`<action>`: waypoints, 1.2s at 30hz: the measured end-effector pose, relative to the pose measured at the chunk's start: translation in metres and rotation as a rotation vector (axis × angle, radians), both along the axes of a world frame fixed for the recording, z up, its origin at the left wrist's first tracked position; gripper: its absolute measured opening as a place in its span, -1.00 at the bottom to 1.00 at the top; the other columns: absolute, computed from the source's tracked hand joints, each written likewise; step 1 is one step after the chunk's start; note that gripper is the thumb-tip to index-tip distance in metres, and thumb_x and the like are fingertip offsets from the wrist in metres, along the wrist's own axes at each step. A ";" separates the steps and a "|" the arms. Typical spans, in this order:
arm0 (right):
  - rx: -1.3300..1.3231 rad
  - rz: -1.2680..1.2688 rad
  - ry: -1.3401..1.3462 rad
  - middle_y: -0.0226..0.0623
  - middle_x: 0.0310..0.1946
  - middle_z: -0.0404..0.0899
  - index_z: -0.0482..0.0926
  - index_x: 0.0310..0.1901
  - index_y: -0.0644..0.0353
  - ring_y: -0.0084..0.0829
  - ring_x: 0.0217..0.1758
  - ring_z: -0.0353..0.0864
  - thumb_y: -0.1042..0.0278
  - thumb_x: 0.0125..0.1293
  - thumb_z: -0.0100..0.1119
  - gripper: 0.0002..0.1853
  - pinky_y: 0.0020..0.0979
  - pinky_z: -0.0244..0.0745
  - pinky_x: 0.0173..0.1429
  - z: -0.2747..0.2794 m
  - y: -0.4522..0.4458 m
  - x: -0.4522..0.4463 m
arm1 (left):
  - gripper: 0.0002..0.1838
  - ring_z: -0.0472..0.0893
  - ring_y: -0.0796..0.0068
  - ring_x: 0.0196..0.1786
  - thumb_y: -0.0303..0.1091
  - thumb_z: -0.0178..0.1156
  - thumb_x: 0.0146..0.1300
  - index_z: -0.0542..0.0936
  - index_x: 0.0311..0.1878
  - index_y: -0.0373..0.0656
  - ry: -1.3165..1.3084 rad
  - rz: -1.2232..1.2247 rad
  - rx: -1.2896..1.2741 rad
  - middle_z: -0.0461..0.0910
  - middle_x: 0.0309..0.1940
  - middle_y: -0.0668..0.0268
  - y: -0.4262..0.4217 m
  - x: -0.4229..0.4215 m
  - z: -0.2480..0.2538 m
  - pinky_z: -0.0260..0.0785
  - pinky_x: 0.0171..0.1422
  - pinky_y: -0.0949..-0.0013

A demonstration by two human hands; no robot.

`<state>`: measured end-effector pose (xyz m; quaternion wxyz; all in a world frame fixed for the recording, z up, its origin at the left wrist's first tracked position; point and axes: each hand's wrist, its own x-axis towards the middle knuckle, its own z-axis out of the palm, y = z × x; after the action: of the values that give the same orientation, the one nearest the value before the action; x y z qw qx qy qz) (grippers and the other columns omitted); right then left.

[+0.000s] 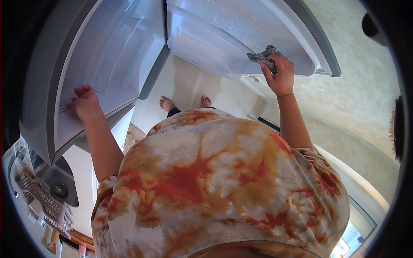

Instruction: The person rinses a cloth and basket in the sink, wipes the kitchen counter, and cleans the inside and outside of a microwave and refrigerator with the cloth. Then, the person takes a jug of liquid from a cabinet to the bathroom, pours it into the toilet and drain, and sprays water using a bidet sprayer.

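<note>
A crumpled grey cloth (267,56) is bunched in my right hand (280,74), with its loose end sticking out past my fingers. That hand is at the rim of a clear door bin (206,53) on the inner side of the opened refrigerator door (320,41). On the other side, my left hand (85,103) is by the lower front edge of the refrigerator compartment (71,77). Its fingers are loosely bent, the thumb stands apart from them, and nothing shows in its grasp. Whether it leans on the edge I cannot tell.
Two bare feet (167,104) stand on the pale floor (185,81) below the door bins. A sink (62,178) and a dish rack (45,202) are at the lower left. A pale wall (365,107) rises at the right, beyond the door.
</note>
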<state>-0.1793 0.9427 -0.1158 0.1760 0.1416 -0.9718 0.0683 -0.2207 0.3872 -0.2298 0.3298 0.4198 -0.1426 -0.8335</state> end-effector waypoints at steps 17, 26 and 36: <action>-0.598 -0.181 -0.295 -0.37 -0.35 0.56 0.52 -0.12 0.20 -0.51 -0.29 0.50 0.20 0.27 0.20 -0.72 -0.50 0.38 -0.14 -0.007 0.023 -0.004 | -0.38 0.29 0.44 -0.56 0.37 -0.28 0.29 0.18 0.10 0.02 -0.121 -0.045 -0.058 0.33 -0.45 0.31 0.013 -0.001 -0.001 0.25 -0.43 0.36; -0.998 -0.142 -0.593 -0.59 -0.36 0.46 0.51 -0.10 0.12 -0.71 -0.28 0.36 0.22 0.29 0.19 -0.77 -0.63 0.30 -0.21 0.033 -0.053 0.008 | -0.55 0.35 0.43 -0.35 0.05 -0.10 0.39 0.21 0.10 -0.12 -0.079 -0.393 -0.261 0.37 -0.20 0.28 0.033 0.042 0.010 0.28 -0.23 0.36; -1.516 -1.104 -0.607 -0.20 -0.37 0.57 0.51 -0.15 0.28 -0.31 -0.45 0.59 0.17 0.39 -0.05 -0.69 -0.26 0.55 -0.26 -0.128 0.170 0.079 | -0.69 0.40 0.51 -0.30 -0.28 0.10 0.27 0.38 0.05 -0.10 -0.231 -0.673 -0.294 0.43 -0.14 0.33 0.060 0.135 -0.006 0.32 -0.12 0.42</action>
<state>-0.1001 1.1131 -0.2441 -0.0296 -0.5060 -0.6043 0.6147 -0.0859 0.4472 -0.2354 0.0761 0.3890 -0.4267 -0.8129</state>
